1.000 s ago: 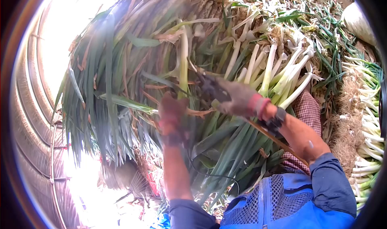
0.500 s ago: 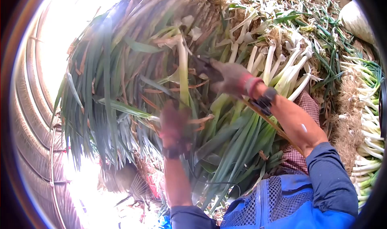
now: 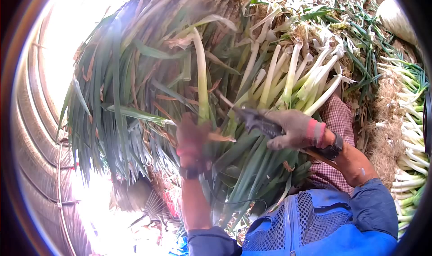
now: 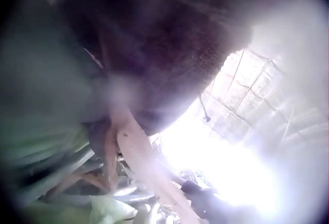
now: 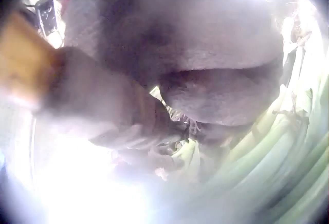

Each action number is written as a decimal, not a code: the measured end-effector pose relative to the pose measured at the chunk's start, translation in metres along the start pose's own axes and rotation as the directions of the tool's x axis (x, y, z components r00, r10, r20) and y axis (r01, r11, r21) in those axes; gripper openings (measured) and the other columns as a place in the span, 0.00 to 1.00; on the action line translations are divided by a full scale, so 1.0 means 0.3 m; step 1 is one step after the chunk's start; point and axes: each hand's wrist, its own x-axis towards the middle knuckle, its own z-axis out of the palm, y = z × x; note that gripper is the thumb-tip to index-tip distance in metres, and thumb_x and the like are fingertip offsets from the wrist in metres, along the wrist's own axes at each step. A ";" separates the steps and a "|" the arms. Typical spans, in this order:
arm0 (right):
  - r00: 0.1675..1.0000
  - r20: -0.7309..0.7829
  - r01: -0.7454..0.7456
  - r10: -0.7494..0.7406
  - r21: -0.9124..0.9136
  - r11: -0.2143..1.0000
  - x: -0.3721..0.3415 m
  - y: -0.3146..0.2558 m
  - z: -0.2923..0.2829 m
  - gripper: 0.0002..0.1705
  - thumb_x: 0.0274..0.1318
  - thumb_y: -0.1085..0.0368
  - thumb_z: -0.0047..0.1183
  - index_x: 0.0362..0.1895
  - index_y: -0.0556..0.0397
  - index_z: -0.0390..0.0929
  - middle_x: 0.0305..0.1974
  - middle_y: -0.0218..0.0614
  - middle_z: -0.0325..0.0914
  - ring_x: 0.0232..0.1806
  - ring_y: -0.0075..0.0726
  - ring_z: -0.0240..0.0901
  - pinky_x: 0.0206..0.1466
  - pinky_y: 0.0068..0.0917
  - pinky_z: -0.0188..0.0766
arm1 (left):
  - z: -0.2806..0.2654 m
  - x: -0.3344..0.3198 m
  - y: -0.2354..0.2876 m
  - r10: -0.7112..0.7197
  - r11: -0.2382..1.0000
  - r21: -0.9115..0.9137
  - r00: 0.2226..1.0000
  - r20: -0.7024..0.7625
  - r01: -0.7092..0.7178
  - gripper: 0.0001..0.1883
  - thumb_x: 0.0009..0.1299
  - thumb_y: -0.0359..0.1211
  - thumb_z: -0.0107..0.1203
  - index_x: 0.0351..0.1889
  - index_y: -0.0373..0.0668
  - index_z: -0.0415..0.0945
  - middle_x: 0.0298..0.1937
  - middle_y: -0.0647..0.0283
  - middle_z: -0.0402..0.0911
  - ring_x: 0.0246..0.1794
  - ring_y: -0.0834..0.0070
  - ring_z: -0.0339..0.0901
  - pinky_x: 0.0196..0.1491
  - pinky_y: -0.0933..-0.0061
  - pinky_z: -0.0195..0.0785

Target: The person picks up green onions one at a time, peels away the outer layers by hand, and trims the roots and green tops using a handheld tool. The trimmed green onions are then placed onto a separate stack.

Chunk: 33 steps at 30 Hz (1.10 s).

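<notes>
In the head view, the gloved left hand (image 3: 192,136) grips a leek-like stalk (image 3: 201,76) low down, its pale end pointing up and curving slightly left. To its right, the gloved right hand (image 3: 293,129) holds a dark-handled tool (image 3: 261,121) whose thin tip points up and left, apart from the stalk. Dry leaf strips (image 3: 220,137) hang by the left hand. The dark glove (image 4: 154,44) fills much of the left wrist view, above a tan dry leaf (image 4: 134,144). In the right wrist view, the glove's curled fingers (image 5: 216,93) are blurred.
Several pale stalks (image 3: 294,71) lie right of the hands, over a checked-clothed leg (image 3: 335,121). A large leafy heap (image 3: 108,76) spreads left. A row of stalks with roots (image 3: 389,107) lies far right, below a whitish rounded object (image 3: 398,19). A cord (image 3: 243,203) loops near the vest.
The right hand and tool have moved right and down toward the body, away from the stalk. The left hand stays nearly in place; its stalk now curves more to the left.
</notes>
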 end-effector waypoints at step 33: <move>0.259 -0.427 -0.728 0.866 0.503 0.466 -0.981 1.094 0.149 0.28 0.68 0.55 0.65 0.62 0.65 0.81 0.51 0.47 0.89 0.51 0.42 0.84 0.59 0.38 0.77 | 0.068 0.298 0.218 -0.006 0.888 0.343 0.738 0.675 -0.307 0.32 0.71 0.59 0.70 0.40 0.33 0.88 0.35 0.46 0.89 0.37 0.57 0.87 0.46 0.56 0.77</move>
